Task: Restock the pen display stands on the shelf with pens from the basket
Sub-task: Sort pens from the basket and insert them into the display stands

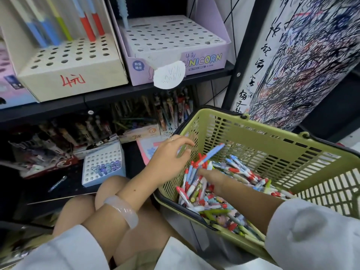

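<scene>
The basket [272,152], green with slotted walls, sits tilted at the person's right, below the shelf [116,94]. A heap of pens [233,178] lies in its bottom, long axes every way, most running roughly from near-left to far-right.

The right hand [212,178] reaches down into the heap with fingers buried among the pens; whether it grips any cannot be told. Just above it a blue pen [211,153] slants up, its long axis from lower-left to upper-right, the upper end toward the basket's far wall and a red end low by the fingers. Whether the hand holds it cannot be told.

The left hand [171,152] rests at the basket's left rim, fingers loosely bent and spread over the wall, holding nothing. A pale bangle [121,210] circles that wrist.

On the shelf stand two stands. The beige stand [72,63] holds upright pens in its back rows only, front holes bare. The lilac stand [175,41], marked UNICORN, holds one pale blue pen [123,12] at its back-left corner. A white paper tag [169,75] hangs over its front.

Under the shelf are dim rows of packed pens and a small white holed tray [103,164] with clear blue caps. A scribbled board [302,55] stands behind the basket.
</scene>
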`<state>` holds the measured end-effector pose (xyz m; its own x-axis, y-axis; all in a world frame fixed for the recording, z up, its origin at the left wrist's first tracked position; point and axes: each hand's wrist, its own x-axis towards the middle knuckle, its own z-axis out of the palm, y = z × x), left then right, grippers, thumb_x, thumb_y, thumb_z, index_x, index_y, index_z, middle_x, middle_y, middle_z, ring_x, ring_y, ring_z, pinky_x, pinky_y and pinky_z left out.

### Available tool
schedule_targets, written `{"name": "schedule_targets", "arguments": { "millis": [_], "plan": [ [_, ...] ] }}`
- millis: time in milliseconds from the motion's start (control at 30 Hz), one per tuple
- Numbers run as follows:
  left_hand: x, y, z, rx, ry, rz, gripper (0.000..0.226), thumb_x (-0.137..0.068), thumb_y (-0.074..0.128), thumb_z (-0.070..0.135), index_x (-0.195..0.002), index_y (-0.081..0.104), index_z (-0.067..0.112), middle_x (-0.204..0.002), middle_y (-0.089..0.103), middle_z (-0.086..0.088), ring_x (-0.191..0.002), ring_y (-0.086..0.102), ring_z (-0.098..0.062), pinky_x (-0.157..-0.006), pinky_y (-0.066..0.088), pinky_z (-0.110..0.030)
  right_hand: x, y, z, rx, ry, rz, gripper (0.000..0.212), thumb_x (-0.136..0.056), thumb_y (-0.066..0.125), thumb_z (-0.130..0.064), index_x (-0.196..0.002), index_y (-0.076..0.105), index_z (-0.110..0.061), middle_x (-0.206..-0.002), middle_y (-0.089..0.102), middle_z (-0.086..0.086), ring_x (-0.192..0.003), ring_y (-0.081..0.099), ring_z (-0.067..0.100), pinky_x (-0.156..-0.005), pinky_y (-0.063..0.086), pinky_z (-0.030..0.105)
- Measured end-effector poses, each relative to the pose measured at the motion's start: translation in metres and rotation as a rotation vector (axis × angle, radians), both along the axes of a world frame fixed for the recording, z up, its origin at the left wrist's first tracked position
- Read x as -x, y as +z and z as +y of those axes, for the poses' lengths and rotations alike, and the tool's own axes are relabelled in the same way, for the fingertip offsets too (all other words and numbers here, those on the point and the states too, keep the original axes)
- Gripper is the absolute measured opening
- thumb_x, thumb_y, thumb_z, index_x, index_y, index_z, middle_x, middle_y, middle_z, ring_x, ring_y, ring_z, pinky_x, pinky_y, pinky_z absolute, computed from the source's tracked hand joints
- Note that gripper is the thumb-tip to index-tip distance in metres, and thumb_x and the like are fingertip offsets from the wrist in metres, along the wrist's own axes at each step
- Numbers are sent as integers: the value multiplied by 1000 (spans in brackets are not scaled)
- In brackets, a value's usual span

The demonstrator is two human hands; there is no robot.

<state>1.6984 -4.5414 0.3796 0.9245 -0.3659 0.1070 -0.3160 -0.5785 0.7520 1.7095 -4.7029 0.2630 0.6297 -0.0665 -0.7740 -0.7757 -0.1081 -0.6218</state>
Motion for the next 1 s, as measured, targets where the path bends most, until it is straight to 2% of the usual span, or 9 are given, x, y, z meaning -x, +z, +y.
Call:
{"name": "schedule_targets", "arguments": {
  "millis": [67, 167, 233, 333, 433, 567, 700, 800, 1000],
  "plan": [
    [0, 1, 0, -49, -9, 20, 23, -95, 46, 16, -114, 60, 16, -120, 53, 3, -116, 43, -10, -79, 25, -9, 7, 17, -9, 14, -61, -50, 24, -90, 57, -31, -97, 49, -9, -89, 43, 10, -78, 50, 26, -71, 43, 38],
    [1, 4, -4, -72, -11, 29, 26, -96, 46, 18, -120, 56, 17, -127, 52, 1, -120, 43, -13, -80, 25, -11, 13, 55, -27, 19, -113, -211, 19, -88, 56, -24, -79, 43, -14, -70, 35, 1, -58, 33, 14, -54, 31, 26],
    [4, 8, -13, -46, -48, 86, 36, -94, 51, 24, -130, 47, 21, -134, 48, 3, -124, 42, -11, -86, 27, -11, 17, 85, -34, -58, -138, -292, 18, -88, 55, -18, -75, 43, -14, -57, 42, 0, -50, 41, 12, -47, 34, 23],
    [11, 16, -31, 134, -152, 463, 72, -88, 60, 39, -145, 19, 27, -147, 33, 3, -130, 34, -9, -89, 34, -11, 24, 127, -31, -182, -146, -418, 19, -88, 53, -11, -72, 44, -10, -41, 46, 0, -34, 46, 6, -37, 38, 20],
    [15, 25, -45, 226, -187, 627, 85, -83, 66, 39, -147, 11, 33, -144, 32, 9, -129, 36, -10, -99, 36, -24, 28, 150, -17, -272, -137, -548, 10, -88, 54, -10, -79, 49, -9, -57, 51, 7, -55, 54, 16, -55, 46, 29],
    [15, 32, -58, 400, -102, 599, 69, -79, 66, 6, -137, 32, 24, -118, 62, -2, -108, 59, -16, -96, 47, -36, 27, 163, -1, -295, -183, -652, 8, -91, 58, -22, -88, 53, -17, -69, 56, 1, -63, 58, 11, -59, 50, 26],
    [17, 41, -58, 383, 5, 444, 51, -73, 57, 0, -121, 47, 12, -96, 63, -6, -93, 59, -23, -77, 47, -32, 27, 171, 1, -563, -205, -612, 43, -74, 53, -61, -90, 64, -22, -72, 65, -4, -66, 66, 10, -59, 55, 22],
    [19, 44, -55, 375, 13, 395, 45, -75, 53, 1, -118, 52, 13, -101, 63, -15, -92, 61, -28, -75, 48, -34, 22, 171, -2, -720, -311, -505, 47, -91, 37, -57, -91, 64, -19, -74, 70, 0, -66, 69, 14, -54, 55, 24],
    [23, 45, -48, 456, 144, 441, 20, -77, 48, -1, -95, 56, 4, -64, 49, -11, -42, 46, -17, -38, 35, -17, 6, 167, 1, -266, -290, -613, 32, -102, 32, -34, -95, 52, -10, -91, 63, 11, -76, 63, 22, -70, 56, 37]
  ]
}}
